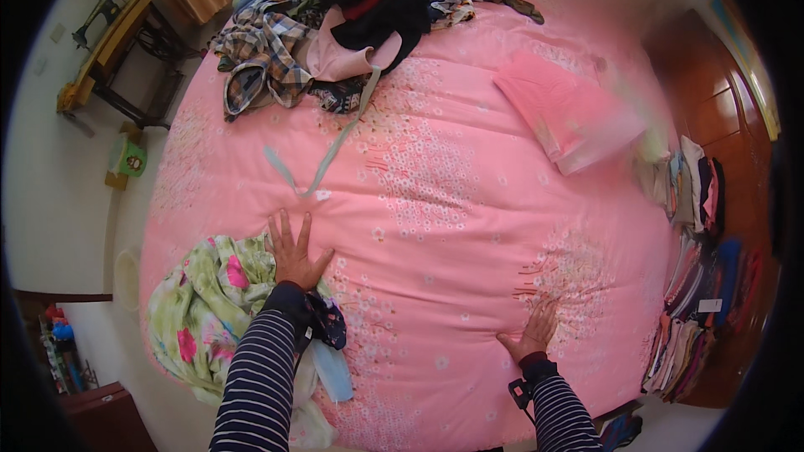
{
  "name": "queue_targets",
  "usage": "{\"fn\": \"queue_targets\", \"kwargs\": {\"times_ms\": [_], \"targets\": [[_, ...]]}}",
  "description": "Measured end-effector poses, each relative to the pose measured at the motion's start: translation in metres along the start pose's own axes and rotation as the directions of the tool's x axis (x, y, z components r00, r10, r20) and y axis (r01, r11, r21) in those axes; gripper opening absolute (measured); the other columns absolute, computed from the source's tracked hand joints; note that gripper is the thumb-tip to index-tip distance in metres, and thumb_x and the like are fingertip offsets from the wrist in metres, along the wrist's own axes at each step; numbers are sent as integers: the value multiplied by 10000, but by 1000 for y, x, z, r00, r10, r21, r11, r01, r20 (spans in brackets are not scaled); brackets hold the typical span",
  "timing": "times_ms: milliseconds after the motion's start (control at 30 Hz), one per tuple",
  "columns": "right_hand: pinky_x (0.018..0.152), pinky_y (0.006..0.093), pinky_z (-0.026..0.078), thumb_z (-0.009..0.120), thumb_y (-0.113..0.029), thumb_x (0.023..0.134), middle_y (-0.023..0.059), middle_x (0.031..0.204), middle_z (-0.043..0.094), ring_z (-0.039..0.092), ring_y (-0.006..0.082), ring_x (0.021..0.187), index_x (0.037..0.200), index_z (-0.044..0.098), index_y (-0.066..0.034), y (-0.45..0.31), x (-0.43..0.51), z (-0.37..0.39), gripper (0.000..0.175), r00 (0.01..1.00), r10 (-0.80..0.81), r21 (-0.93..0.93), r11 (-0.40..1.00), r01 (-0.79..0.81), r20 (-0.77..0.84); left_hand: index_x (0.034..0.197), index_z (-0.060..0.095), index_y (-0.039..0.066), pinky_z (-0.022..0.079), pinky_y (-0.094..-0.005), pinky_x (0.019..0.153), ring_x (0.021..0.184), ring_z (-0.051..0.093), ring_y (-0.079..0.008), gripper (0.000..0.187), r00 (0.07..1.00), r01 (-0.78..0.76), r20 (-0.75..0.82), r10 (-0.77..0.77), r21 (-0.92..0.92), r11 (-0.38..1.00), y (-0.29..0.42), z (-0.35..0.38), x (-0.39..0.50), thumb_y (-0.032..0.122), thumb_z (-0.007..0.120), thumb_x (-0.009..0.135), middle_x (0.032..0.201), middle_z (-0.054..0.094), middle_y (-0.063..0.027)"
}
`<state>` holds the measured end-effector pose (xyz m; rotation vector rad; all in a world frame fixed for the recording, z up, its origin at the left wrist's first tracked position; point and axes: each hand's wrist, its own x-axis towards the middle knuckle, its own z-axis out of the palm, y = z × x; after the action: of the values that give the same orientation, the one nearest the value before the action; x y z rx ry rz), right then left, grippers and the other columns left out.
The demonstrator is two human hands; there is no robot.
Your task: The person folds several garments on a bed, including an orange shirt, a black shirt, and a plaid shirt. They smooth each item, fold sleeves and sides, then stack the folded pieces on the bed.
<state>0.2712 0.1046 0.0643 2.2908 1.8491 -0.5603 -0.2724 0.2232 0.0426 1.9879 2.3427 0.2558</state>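
Both of my hands press on a bed with a pink floral cover point(433, 263). My left hand point(296, 257) lies with its fingers spread, beside a crumpled green fabric with pink flowers point(213, 301). A dark floral cloth point(330, 323) and a light blue piece of cloth point(333, 373) show beside my left forearm. My right hand point(532, 331) rests on the cover at the lower right, holding nothing. Ahead of my left hand, a pale grey-green strap point(333, 150) runs from a pink garment point(342, 56) in the heap.
A heap of clothes with a plaid shirt point(270, 44) lies on the bed's far part. A pink pillow point(559, 107) is at the right. Folded clothes point(681, 345) stand along the right edge. A sewing machine point(100, 16) on a table point(119, 31) is at the left wall.
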Motion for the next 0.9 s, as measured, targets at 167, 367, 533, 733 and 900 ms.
{"fn": "queue_targets", "kwargs": {"times_ms": [167,367,533,733,900], "targets": [[1248,582,-14,872,-625,658,288,1703,-27,-73,431,1590,1652,-49,-24,-1,0,-1,1483,1000,-12,-59,998,12,3,1553,472,213,187,-650,1160,1516,260,-416,806,985,27,-167,-39,-74,997,-5,-1,15,437,741,828,1656,316,-169],[1248,590,47,875,-653,636,304,1697,13,-14,443,1591,1650,-45,-12,-3,2,-8,1511,1000,3,-131,991,-1,21,1480,557,160,235,-585,1129,1450,355,-373,751,974,65,-205,-93,-139,988,-15,2,25,414,735,796,1582,444,-143],[1243,583,147,877,-658,631,345,1675,75,77,478,1574,1642,-40,13,-11,4,-16,1520,996,63,-217,975,-46,70,1480,542,135,222,-577,1145,1447,365,-372,762,978,57,-187,-87,-158,986,-18,1,27,395,731,789,1574,448,-155],[948,442,520,850,-592,718,306,1189,637,648,406,1115,1280,623,26,-32,70,-98,865,949,146,-81,988,-128,279,1421,586,131,255,-593,1111,1435,406,-373,740,968,22,-240,-67,-184,983,-21,1,31,394,748,748,1551,475,-162],[646,433,552,783,-412,869,176,723,708,723,331,701,798,739,-12,-126,238,-165,409,961,-200,66,974,216,-189,1400,599,132,267,-603,1095,1420,421,-389,727,973,19,-223,-61,-186,982,-24,2,33,404,738,740,1541,483,-163]]}}
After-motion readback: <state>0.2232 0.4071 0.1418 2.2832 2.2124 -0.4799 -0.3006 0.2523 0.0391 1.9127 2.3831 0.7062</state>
